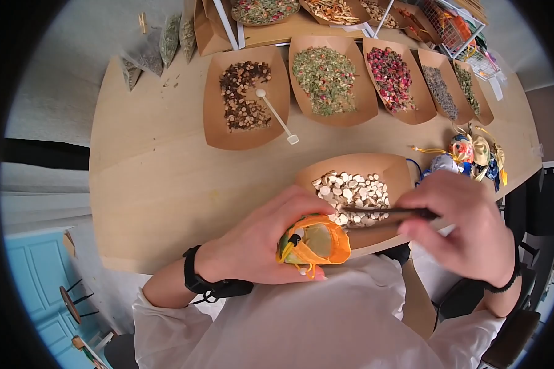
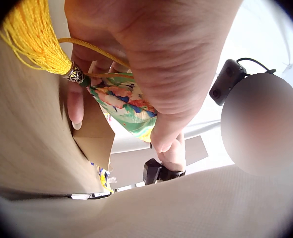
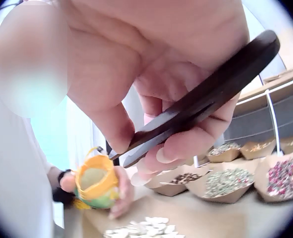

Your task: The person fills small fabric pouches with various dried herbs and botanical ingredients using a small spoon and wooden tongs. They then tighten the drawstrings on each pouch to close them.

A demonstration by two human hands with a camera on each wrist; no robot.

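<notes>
My left hand (image 1: 252, 230) grips a small drawstring pouch (image 1: 317, 240) with its mouth spread and its orange lining showing. Green floral cloth (image 2: 121, 104) and a yellow tassel (image 2: 37, 34) on the pouch appear in the left wrist view. Something pale lies inside the pouch. Dark two-armed tongs (image 3: 201, 99) are held between the thumb and fingers of my right hand (image 1: 458, 227), their tips near the pouch mouth, with nothing clear between them. Under the tongs stands a brown paper tray (image 1: 351, 163) of white dried slices (image 1: 357, 190).
Paper trays of dark chips (image 1: 246, 92), green herbs (image 1: 326, 80) and rosebuds (image 1: 391, 80) line the table's back. A white spoon (image 1: 277, 117) lies across the leftmost one. Finished-looking pouches (image 1: 468, 154) cluster at right, below a wire basket (image 1: 452, 27).
</notes>
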